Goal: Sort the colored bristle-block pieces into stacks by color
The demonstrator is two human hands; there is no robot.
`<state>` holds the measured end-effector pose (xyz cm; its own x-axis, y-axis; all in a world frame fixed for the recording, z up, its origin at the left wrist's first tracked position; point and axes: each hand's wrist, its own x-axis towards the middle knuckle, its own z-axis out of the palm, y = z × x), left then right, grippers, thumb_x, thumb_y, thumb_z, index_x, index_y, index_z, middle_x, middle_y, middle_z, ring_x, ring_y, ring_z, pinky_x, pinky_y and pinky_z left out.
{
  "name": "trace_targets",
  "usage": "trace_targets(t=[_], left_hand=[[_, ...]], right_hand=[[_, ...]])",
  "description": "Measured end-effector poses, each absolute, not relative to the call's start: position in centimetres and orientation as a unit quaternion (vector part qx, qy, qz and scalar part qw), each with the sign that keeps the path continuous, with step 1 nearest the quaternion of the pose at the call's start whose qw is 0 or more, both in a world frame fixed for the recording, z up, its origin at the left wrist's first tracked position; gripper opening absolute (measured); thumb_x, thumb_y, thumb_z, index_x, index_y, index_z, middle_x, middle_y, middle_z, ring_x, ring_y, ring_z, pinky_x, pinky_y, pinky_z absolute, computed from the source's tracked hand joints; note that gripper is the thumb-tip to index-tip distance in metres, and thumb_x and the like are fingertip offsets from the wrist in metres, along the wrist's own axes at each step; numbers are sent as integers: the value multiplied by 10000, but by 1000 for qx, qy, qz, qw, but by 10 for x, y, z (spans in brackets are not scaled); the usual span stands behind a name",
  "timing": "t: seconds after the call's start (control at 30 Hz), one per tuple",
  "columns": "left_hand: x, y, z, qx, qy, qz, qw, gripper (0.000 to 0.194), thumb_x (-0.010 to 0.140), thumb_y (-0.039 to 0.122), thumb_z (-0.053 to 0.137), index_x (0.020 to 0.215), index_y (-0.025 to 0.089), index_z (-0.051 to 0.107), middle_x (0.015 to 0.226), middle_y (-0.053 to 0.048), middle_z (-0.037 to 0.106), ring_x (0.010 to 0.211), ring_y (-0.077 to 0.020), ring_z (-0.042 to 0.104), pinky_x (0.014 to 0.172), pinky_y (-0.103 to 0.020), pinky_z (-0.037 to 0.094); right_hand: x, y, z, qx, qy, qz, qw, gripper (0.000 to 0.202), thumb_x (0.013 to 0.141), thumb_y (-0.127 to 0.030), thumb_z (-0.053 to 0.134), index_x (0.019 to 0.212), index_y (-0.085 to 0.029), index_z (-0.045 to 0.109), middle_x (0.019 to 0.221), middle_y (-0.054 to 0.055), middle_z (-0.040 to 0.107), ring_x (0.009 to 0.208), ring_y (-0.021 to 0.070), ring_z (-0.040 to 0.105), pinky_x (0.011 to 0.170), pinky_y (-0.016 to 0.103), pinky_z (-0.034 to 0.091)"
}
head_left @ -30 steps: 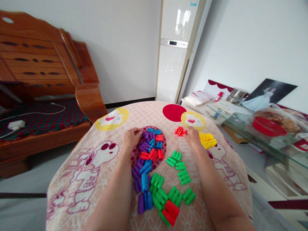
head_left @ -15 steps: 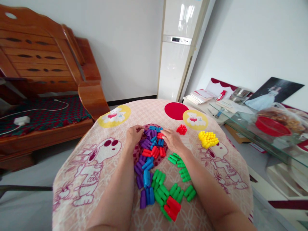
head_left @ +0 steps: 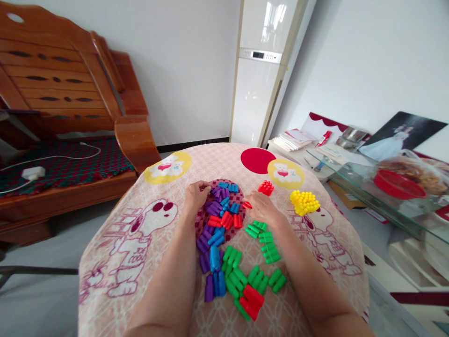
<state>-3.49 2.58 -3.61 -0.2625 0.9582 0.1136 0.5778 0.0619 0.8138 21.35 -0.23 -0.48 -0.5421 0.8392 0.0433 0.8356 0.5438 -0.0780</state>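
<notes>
Purple blocks [head_left: 213,208], blue blocks [head_left: 214,258] and red blocks [head_left: 227,220] lie in a loose pile on the cloth-covered table [head_left: 217,154]. My left hand [head_left: 197,194] is closed at the pile's upper left edge, beside the purple blocks; what its fingertips hold, if anything, is too small to tell. To the right of the pile, my right hand [head_left: 257,206] grips a small red block [head_left: 247,205]. Several green blocks [head_left: 234,276] lie nearer me, with a red block [head_left: 251,302] on them. Beyond my right hand stands a red cluster [head_left: 266,187].
A yellow cluster [head_left: 304,202] stands on the table's right side. Further right is a glass shelf [head_left: 354,187] with a red bowl [head_left: 400,184]. A wooden bench [head_left: 63,93] is at the left, and a tall white appliance [head_left: 254,93] stands behind the table.
My right hand has moved right, away from the pile, with a red block from its upper right part. My left hand has hardly moved.
</notes>
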Motion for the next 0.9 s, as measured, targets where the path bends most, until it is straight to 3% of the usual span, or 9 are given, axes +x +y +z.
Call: trace_targets(t=[0.1, 0.3, 0.4, 0.73, 0.9], left_hand=[[-34, 25, -34, 557, 687, 397, 247, 246, 801, 246, 571, 944, 198, 766, 794, -37, 753, 733, -180, 688, 694, -250, 515], [-33, 24, -29, 559, 693, 390, 235, 241, 799, 245, 575, 933, 201, 771, 792, -29, 752, 717, -174, 679, 702, -249, 513], [-33, 24, -30, 554, 693, 391, 244, 248, 803, 243, 570, 946, 204, 769, 783, -26, 750, 709, -171, 677, 689, -244, 510], [-32, 22, -29, 553, 695, 393, 237, 248, 800, 247, 578, 949, 184, 767, 817, -34, 755, 723, -167, 675, 710, -244, 514], [-30, 23, -32, 548, 698, 401, 227, 272, 792, 257, 591, 975, 157, 765, 849, -49, 754, 780, -175, 680, 754, -249, 517]], right_hand=[[214, 0, -5, -507, -859, 24, 57, 205, 793, -143, 587, 963, -175, 698, 924, 112, 695, 866, 224, 631, 754, 285, 429], [227, 32, 0, -530, -804, 12, 271, 194, 825, -196, 544, 984, -182, 653, 959, 80, 679, 858, 198, 601, 777, 277, 432], [234, 54, 1, -534, -782, -9, 322, 216, 804, -183, 546, 989, -176, 656, 947, 86, 682, 870, 211, 592, 816, 298, 428], [244, 76, -19, -593, -769, -31, 237, 164, 779, -165, 560, 891, -151, 679, 845, 102, 677, 876, 239, 582, 863, 333, 405], [250, 66, -10, -582, -772, -45, 252, 215, 774, -162, 564, 941, -123, 694, 921, 142, 679, 965, 276, 565, 924, 377, 408]])
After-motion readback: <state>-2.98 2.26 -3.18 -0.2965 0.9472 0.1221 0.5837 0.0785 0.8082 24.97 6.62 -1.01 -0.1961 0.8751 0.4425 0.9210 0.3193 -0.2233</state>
